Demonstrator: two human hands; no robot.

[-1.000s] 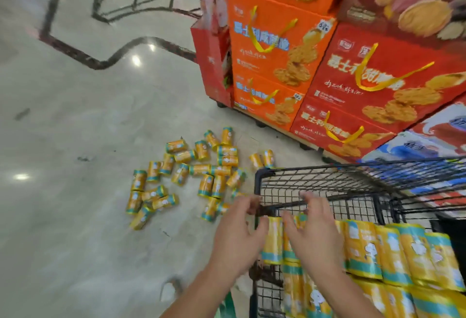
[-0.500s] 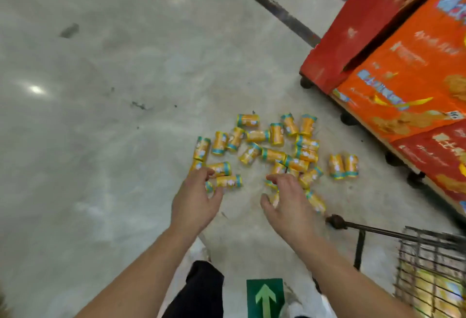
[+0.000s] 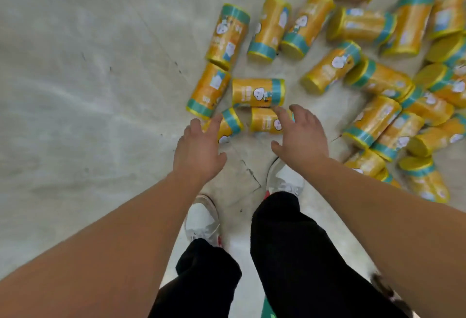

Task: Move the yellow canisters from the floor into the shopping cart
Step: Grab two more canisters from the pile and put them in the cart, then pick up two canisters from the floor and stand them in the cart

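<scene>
Both hands open, empty, reaching down. Left hand [image 3: 199, 148] fingertips over one floor-lying yellow canister [image 3: 230, 124]; right hand [image 3: 301, 138] over its neighbour [image 3: 264, 122], long axis crosswise, just ahead. Cart unseen.

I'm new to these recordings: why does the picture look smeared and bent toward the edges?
Head view: motion blur softens the yellow canisters at upper right, while the left hand and right hand look sharper; the wide lens stretches the forearms; soft glare streaks the floor.
</scene>
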